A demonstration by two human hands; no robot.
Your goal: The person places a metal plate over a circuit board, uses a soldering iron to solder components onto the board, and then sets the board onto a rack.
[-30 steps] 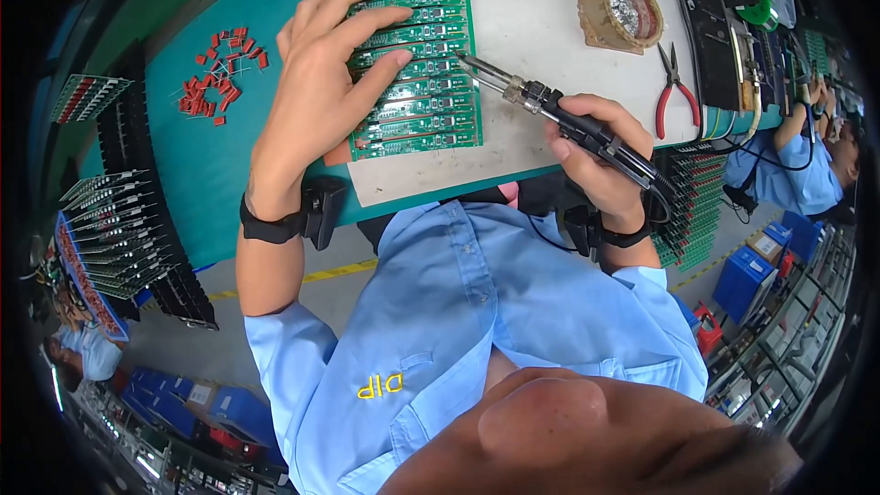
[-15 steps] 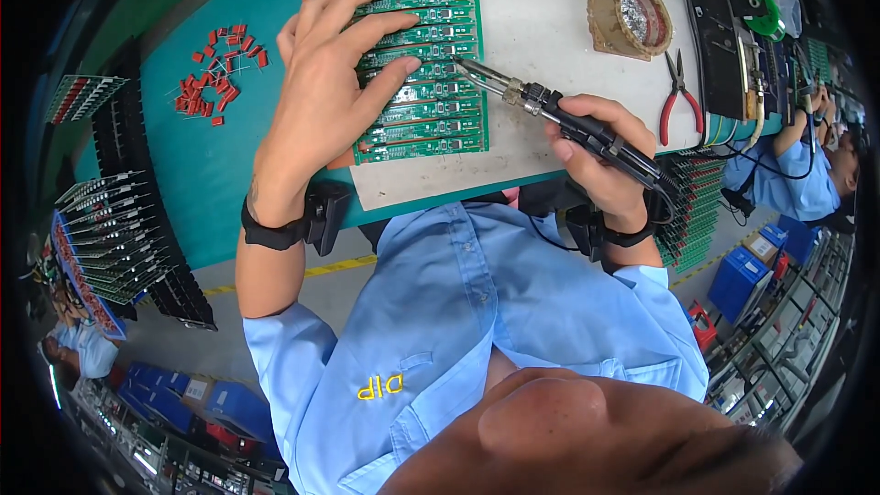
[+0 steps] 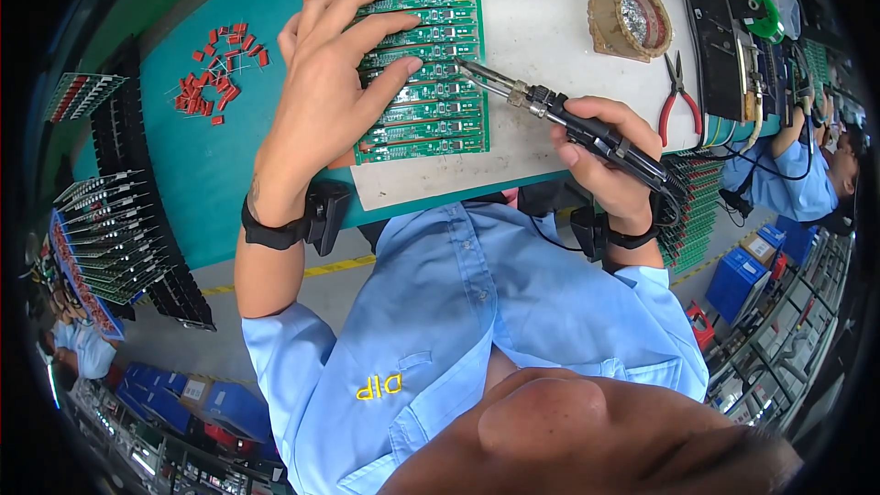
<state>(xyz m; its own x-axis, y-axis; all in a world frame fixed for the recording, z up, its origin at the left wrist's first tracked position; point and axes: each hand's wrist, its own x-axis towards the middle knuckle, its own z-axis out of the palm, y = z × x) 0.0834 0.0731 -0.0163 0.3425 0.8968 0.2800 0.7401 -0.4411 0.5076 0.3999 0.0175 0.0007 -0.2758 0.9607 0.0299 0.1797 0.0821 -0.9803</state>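
Observation:
My left hand (image 3: 332,78) lies open, with its fingers spread, over the left part of a green circuit board panel (image 3: 447,110). The panel is made of several narrow strips carrying small parts, and the hand hides much of its left side. In a closed grip, my right hand (image 3: 612,174) holds a black-handled soldering iron (image 3: 591,135) with a thin metal tube beside its tip. That iron slants up to the left, its tip at the panel's right half, close to my left thumb. Whether the tip touches the panel is too small to tell.
Loose red components (image 3: 216,78) with wire leads lie on the green mat (image 3: 183,192) at left. To the right stand a round tan pot (image 3: 605,27) with silvery contents, red-handled pliers (image 3: 676,105) and a black station (image 3: 720,64). Racks of boards (image 3: 115,238) flank the bench.
My right hand and the rear of the soldering iron have shifted slightly right and down, while the tip stays at about the same spot. The left hand shows almost no movement.

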